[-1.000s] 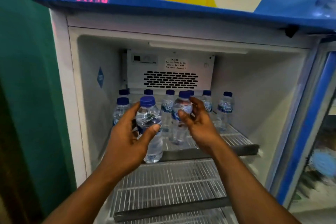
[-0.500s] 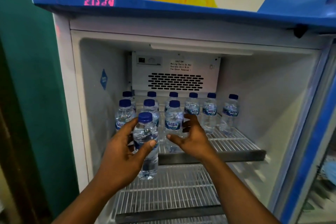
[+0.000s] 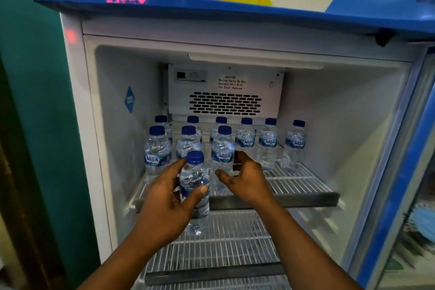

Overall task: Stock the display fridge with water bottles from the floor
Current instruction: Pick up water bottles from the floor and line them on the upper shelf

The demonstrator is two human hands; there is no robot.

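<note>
Restocking in progress at a display fridge (image 3: pixel 75 101): the left hand (image 3: pixel 164 202) wraps thumb and fingers round an upright water bottle (image 3: pixel 195 186), held just outside the front edge of the top wire shelf (image 3: pixel 301 183). The right hand (image 3: pixel 247 179) curls round the third front-row bottle (image 3: pixel 223 148), which stands on the shelf. The next move likely calls for that hand to withdraw and the held bottle to go over the edge, to the row's right

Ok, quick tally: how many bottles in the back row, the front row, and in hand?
Back row bottles: 6
Front row bottles: 3
Bottle in left hand: 1
Total: 10
</note>
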